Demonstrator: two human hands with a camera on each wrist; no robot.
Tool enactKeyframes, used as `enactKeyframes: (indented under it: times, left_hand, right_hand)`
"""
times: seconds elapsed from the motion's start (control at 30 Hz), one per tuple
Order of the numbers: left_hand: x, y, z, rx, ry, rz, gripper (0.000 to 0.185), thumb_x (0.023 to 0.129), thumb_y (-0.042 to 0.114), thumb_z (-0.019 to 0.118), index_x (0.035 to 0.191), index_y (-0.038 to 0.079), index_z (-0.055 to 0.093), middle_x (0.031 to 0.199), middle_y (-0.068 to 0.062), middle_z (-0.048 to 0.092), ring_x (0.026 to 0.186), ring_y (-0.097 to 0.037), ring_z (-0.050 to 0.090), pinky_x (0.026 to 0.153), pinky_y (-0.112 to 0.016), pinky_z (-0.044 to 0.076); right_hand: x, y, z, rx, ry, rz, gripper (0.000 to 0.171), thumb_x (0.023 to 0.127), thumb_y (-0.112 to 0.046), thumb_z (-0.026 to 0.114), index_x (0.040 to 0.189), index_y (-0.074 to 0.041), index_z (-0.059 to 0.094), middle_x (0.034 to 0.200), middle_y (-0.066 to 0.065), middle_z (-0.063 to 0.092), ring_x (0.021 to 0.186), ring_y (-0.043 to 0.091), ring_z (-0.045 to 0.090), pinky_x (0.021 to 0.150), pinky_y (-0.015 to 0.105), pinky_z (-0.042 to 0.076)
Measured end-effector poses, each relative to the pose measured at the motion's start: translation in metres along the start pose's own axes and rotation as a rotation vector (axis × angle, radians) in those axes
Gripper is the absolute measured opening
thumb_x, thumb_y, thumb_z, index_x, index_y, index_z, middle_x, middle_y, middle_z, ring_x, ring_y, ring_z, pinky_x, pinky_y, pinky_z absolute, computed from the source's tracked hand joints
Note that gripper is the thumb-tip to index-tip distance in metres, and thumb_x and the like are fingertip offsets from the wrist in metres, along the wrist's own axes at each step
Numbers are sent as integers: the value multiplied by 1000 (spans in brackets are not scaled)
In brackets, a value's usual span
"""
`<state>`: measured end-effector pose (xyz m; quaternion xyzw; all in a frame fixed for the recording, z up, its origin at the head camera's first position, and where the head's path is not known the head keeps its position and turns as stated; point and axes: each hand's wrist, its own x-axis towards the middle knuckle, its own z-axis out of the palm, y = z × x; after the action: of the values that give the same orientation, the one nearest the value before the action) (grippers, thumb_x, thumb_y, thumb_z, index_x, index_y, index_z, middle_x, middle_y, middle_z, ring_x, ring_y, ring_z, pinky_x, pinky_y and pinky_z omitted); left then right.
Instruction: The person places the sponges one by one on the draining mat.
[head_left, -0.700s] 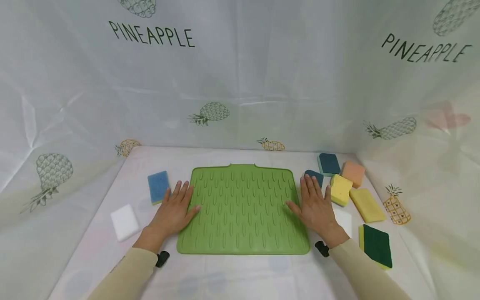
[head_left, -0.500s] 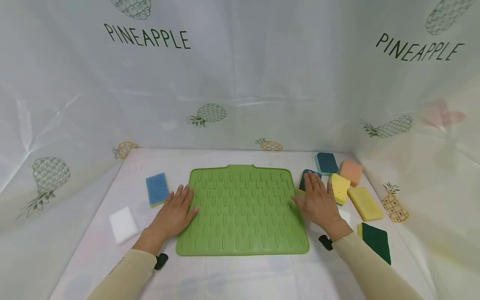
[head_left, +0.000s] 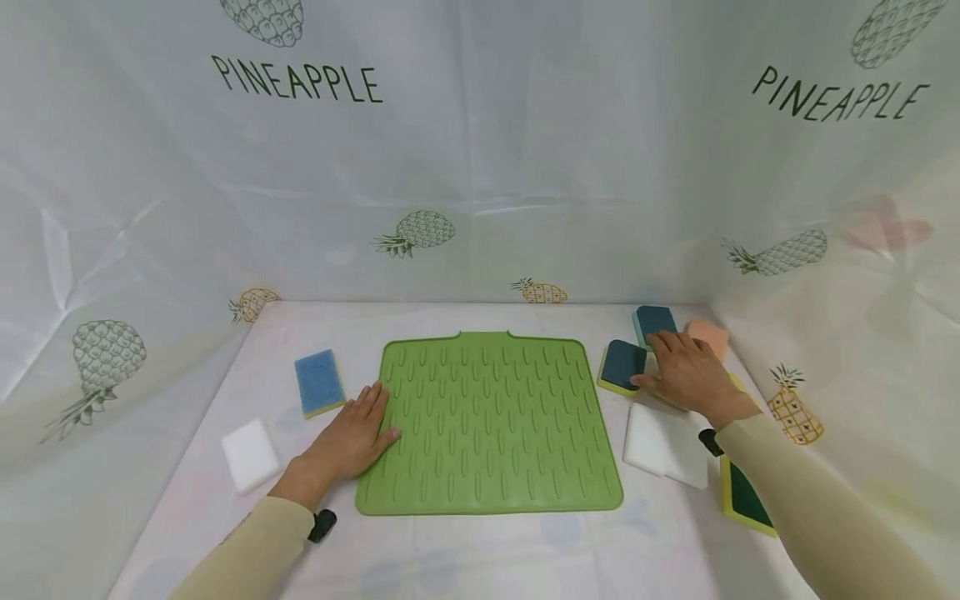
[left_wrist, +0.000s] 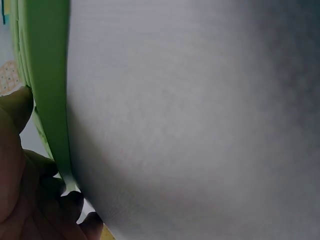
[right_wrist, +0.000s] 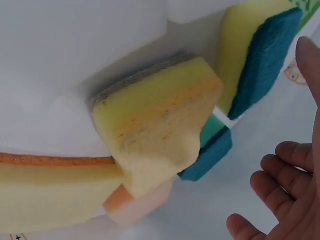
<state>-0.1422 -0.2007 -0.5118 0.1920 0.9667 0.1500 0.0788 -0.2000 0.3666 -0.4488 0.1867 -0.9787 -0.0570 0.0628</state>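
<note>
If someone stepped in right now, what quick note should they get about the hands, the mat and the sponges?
Left hand: flat and open, resting on the left edge of the green mat.
Right hand: open, over the sponge cluster right of the mat, beside the dark-topped sponge.
White pad lies just right of the mat; blue sponge and another white pad to its left.
Done: mat lies flat. Left: nothing on the mat yet.

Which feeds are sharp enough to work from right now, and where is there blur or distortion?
Head view: evenly lit, sharp on the green mat, though wide-angle bending curves the backdrop edges. Left wrist view: blurred, too close, mostly grey cloth beside the mat edge. Right wrist view: the yellow sponge is soft and oversized; the right hand is cropped.
</note>
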Motion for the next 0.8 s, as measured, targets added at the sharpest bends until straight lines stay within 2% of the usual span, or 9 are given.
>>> enactKeyframes:
  times: [0.13,0.3,0.5,0.73,0.8]
  left_hand:
    - [-1,-2,1,6,5,0,77,112,41,52,162,-11,26,171,-31,20,158,-50,23,126,-67,26]
    - [-1,-4,-1,16,-7,-1,77,112,41,52,164,-9,25,172,-28,19,159,-48,22,127,-65,25]
    - [0,-8,0,13,-13,10,76,112,41,50,164,-8,25,173,-28,19,159,-47,22,127,-64,26]
    - [-1,-10,-1,12,-9,10,76,112,40,51,164,-8,24,173,-26,19,160,-46,22,128,-62,26]
    - [-1,-10,0,7,-6,6,76,112,39,52,164,-9,24,173,-27,19,159,-47,21,128,-62,25]
  right_hand:
    - [5,2,6,24,-65,19,88,95,-56,75,146,12,51,144,32,56,133,50,53,102,68,49]
    - [10,0,16,45,-106,55,95,91,-59,78,147,12,49,147,33,54,137,52,49,106,70,45]
    - [14,-4,18,88,-161,95,115,83,-66,81,156,11,38,153,35,46,142,56,41,113,73,36]
    - [14,-8,21,108,-165,109,124,80,-69,82,157,13,33,154,36,44,141,57,40,111,73,38]
    - [14,-9,23,105,-141,97,125,79,-67,84,157,15,31,153,37,44,138,57,42,109,73,40]
